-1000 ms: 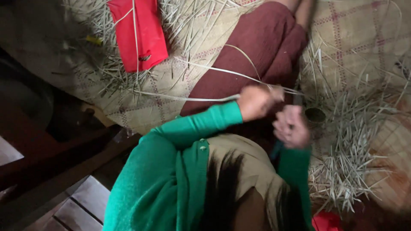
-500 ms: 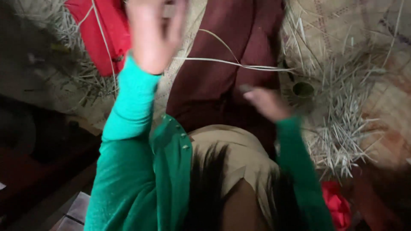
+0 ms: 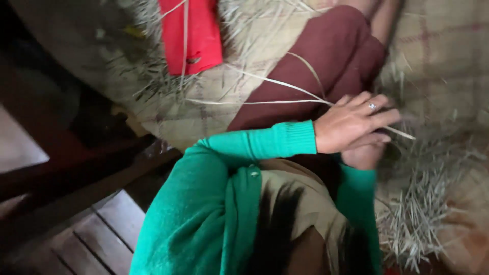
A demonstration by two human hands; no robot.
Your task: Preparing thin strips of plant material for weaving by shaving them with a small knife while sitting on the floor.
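Two hands meet over the lap in the head view. The left hand lies on top, palm down, fingers extended and close together, a ring on one of them; it presses on the pale grass strands without visibly closing round them. The right hand sits directly beneath it and is mostly covered; whether it is curled or has hold of anything cannot be told.

Position of the strands: they emerge from under the left hand and run away from it toward the left of the frame, across the maroon trouser leg and onto the woven mat. Their long axis is nearly level in the picture, rising slightly at the far end, where they fan apart. One short end projects from beyond the fingertips on the opposite side. The left hand is the nearer to the strands and touches them.

Surface: the woven mat is checked and pale, strewn with loose cut grass, thickest beside the right forearm. A red cloth lies on the mat near the far strand ends. Dark wooden boards border the mat below the green sleeve. Lighting is dim.
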